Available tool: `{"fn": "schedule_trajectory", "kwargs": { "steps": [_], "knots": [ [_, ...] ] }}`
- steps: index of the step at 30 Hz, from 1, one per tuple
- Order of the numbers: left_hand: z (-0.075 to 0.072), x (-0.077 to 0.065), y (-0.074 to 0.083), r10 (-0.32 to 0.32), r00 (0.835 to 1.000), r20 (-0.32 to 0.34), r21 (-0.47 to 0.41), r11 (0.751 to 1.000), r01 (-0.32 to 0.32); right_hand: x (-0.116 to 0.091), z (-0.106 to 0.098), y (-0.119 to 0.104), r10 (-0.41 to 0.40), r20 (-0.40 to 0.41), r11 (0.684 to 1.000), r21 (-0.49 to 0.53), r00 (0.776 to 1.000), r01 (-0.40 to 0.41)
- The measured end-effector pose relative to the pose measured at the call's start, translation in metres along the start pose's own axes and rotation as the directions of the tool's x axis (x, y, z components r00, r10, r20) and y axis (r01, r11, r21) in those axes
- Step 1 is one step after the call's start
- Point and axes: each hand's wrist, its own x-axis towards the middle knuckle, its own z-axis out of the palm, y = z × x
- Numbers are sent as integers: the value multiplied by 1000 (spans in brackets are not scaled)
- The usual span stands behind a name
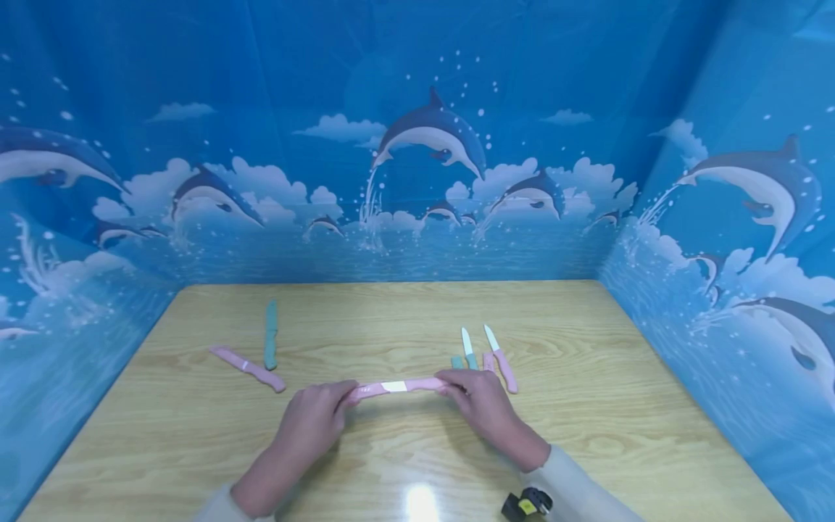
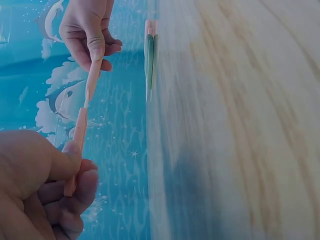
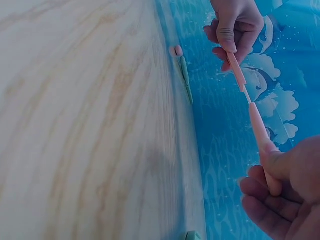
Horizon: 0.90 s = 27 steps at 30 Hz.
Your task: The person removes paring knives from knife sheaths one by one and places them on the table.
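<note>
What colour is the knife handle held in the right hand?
The handle is pink; the right wrist view shows it best.

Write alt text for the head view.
The right hand holds a pink-handled knife, its pale blade partly inside a pink sheath in the left hand, above a wood-grain table. Green and pink knives lie nearby; blue dolphin-print fabric hangs behind.

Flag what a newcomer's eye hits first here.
The dolphin-print curtain behind and beside the wooden table dominates the head view. Then the pink knife at front centre: left grip on its cover, right grip on its handle, pale blade bare between. Beyond the right grip lie a green-handled knife and a pink-handled knife, blades bare.
</note>
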Motion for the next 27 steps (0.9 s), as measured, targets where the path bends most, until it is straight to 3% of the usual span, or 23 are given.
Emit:
{"fn": "schedule_trajectory", "kwargs": {
  "steps": [22,27],
  "knots": [
    [1,0,-5,24,999,-26,33,999,-24,-4,-1,5,29,1,1000,-12,1000,-29],
    [1,2,-5,46,997,-60,48,998,-43,-3,-2,5,25,-6,1000,-14,1000,-25]
  ]
}}
